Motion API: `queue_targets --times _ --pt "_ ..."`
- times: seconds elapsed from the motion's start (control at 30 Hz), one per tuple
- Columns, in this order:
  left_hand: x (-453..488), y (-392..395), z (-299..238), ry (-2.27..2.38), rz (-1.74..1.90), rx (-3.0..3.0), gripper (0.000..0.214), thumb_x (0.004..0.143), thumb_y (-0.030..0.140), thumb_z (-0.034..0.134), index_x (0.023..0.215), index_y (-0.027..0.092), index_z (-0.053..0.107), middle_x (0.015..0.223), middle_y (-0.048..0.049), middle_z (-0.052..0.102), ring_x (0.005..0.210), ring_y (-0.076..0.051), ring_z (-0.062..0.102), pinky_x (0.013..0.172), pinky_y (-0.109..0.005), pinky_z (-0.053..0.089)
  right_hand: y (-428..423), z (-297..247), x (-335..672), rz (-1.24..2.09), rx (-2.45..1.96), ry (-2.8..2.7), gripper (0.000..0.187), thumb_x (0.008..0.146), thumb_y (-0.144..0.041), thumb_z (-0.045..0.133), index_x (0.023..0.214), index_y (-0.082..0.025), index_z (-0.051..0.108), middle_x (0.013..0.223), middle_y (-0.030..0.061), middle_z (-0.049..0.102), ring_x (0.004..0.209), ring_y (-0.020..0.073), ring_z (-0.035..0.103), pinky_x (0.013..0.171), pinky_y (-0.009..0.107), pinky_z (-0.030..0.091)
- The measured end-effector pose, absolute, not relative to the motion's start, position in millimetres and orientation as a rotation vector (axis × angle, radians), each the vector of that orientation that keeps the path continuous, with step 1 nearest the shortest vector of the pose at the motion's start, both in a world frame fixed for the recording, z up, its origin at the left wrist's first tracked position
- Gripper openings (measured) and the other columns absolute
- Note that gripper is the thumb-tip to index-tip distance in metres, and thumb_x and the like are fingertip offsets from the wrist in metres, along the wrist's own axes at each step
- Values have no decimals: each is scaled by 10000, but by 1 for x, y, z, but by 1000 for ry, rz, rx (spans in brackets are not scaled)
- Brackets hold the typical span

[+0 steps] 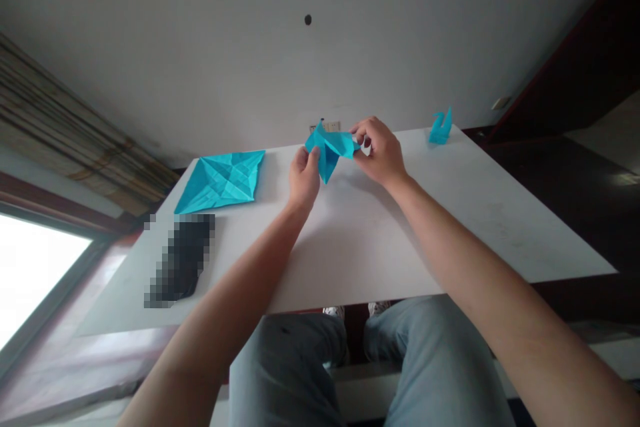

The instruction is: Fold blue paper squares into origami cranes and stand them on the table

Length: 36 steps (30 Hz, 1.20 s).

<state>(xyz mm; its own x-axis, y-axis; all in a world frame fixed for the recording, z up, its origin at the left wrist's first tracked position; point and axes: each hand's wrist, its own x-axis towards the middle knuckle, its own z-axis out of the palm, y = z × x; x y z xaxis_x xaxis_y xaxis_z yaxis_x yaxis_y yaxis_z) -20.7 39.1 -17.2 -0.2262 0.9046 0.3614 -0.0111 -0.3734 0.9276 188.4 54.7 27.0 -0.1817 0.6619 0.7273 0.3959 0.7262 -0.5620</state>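
Between my two hands, raised above the white table, is a piece of blue origami paper, partly folded, with pointed flaps standing up and hanging down. My left hand pinches its left side, the thumb lying on the front. At its right end, the fingertips and thumb of my right hand grip a small narrow part; the exact fold there is too small to make out. A finished-looking blue paper crane or swan stands near the far right corner of the table.
A creased, unfolded blue sheet lies at the table's far left. Nearer me is a dark, pixelated object. Beyond the far edge rises a grey wall with a socket. A curtain hangs at the left, and my knees are under the near edge.
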Motion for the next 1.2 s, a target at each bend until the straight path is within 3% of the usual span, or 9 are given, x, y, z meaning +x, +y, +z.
queue_targets --times 0.17,0.23,0.33,0.47,0.63,0.77,0.93,1.07,1.2 --pt "-21 37 -6 1088 1740 1307 407 1036 509 806 797 222 645 782 5 629 791 -167 604 776 -276 515 70 14 195 6 -876 -1852 136 1023 -369 772 1038 -291 661 1075 60 787 1027 300 678 934 461 591" --pt "-20 35 -2 1059 1741 1302 360 1037 443 793 793 219 653 779 6 636 783 -162 599 794 -272 516 73 13 197 -53 -860 -1874 220 1052 -467 764 1162 -285 708 1109 74 796 1008 301 687 903 464 594" --pt "-17 33 -2 1024 1734 1306 294 1030 397 793 823 217 687 799 5 667 784 -162 605 802 -268 519 73 14 196 -128 -796 -1987 324 1087 -560 730 1278 -300 757 1239 87 817 1090 324 710 991 507 582" --pt "-15 33 -4 1010 1739 1283 300 1002 410 808 814 217 678 790 12 640 755 -154 571 743 -261 487 67 16 192 -163 -761 -2131 270 1120 -510 676 1222 -300 811 1320 79 844 1194 354 713 1086 546 525" --pt "-15 35 -7 937 1848 1151 396 989 438 856 776 223 601 773 28 578 746 -145 562 730 -263 498 65 15 190 -45 -777 -2169 313 1138 -396 627 1371 -274 796 1377 92 860 1277 359 725 1092 508 501" --pt "-15 42 -10 866 1840 986 503 1002 507 863 752 232 525 741 36 550 725 -144 603 739 -272 536 68 14 191 -7 -839 -2138 345 1164 -380 573 1419 -284 785 1380 96 863 1231 351 740 1046 479 504" --pt "-18 44 -7 769 1605 956 422 1001 637 784 883 241 699 982 -55 804 976 -234 788 842 -338 625 63 17 191 24 -840 -2174 358 1141 -327 563 1404 -271 799 1343 109 869 1214 348 745 1044 477 505" --pt "-18 38 -2 775 1580 974 337 908 524 861 1082 236 842 1279 -82 882 1119 -259 808 852 -313 621 59 18 191 124 -764 -2213 321 1096 -379 658 1350 -264 818 1361 97 875 1225 337 773 1057 472 514" --pt "-17 34 2 775 1633 1068 363 847 420 919 1161 247 868 1375 -76 875 1133 -270 807 882 -330 620 61 17 192 172 -748 -2176 315 1048 -386 703 1308 -263 834 1321 88 890 1190 336 803 1022 473 533"
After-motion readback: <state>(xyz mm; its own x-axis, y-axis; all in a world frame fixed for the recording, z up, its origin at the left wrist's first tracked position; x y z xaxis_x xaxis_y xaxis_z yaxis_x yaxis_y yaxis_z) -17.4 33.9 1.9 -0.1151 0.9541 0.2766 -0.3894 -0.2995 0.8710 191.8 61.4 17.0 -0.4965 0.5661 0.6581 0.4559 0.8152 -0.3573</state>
